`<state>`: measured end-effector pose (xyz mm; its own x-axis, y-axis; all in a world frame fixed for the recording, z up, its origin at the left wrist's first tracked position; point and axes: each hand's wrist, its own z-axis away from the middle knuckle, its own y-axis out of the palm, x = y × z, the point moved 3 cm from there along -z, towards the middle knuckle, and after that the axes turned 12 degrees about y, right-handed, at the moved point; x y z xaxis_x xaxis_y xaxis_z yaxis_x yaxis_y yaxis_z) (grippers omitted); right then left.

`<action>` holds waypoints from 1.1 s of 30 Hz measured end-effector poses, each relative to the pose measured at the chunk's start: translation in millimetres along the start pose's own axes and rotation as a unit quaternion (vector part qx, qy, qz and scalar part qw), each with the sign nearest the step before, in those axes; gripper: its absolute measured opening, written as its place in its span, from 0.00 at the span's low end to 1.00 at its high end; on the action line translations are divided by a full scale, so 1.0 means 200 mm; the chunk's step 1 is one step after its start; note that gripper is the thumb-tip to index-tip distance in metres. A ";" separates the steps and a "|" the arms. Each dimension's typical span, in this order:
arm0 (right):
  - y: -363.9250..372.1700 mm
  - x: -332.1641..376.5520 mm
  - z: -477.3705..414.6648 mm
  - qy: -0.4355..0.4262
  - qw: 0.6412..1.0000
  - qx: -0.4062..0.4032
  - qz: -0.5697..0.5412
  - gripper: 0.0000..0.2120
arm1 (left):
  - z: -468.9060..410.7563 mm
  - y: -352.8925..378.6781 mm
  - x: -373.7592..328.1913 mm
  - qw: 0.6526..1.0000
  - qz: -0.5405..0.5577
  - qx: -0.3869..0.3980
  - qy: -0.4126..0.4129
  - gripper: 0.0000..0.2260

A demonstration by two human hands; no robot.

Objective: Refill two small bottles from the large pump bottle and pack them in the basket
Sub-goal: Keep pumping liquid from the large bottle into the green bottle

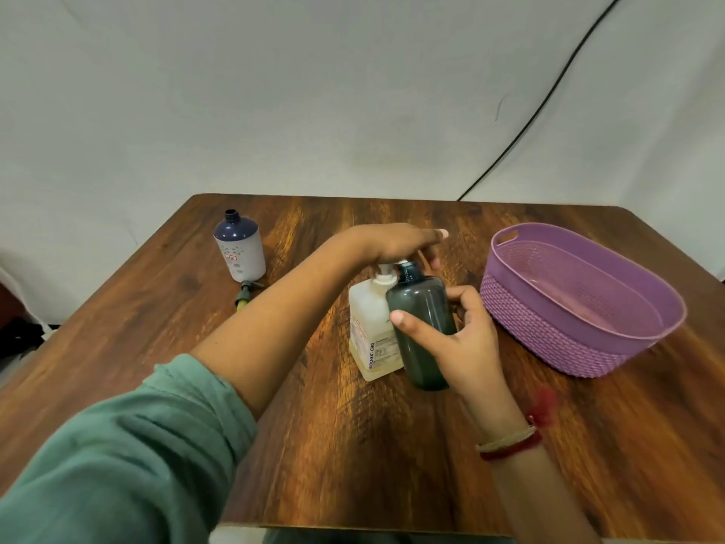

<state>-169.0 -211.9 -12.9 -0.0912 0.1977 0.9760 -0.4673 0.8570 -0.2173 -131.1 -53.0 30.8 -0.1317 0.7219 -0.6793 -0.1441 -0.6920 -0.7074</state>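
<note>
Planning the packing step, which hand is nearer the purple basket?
Right. The right hand grips the dark bottle close beside the basket; the left hand presses the pump farther away.

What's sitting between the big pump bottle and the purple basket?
In the head view, the grey bottle, gripped by the right hand, then a narrow strip of bare table.

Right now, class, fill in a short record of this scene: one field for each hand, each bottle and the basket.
left hand: pressing down on top of the pump bottle
right hand: gripping the dark bottle, neck by the spout
pump bottle: upright, mid-table
white bottle: uncapped, upright, far left; a cap lies beside it
basket: right of the bottles, no bottle inside
</note>
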 end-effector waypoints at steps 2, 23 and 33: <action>0.01 -0.01 0.01 0.004 1.000 0.004 0.004 0.27 | 0.00 0.02 0.03 1.000 0.017 -0.010 0.003 0.25; -0.01 0.03 0.01 0.005 1.000 0.009 -0.014 0.27 | 0.02 -0.02 -0.09 0.996 -0.073 0.052 0.003 0.29; 0.00 0.00 0.01 0.009 1.000 0.013 -0.012 0.23 | 0.02 -0.01 -0.02 0.999 -0.037 0.020 -0.009 0.26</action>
<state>-171.5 -213.3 -13.3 -0.0635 0.1863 0.9804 -0.4927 0.8485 -0.1932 -133.7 -54.7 34.9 -0.1364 0.7717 -0.6213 -0.1941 -0.6358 -0.7471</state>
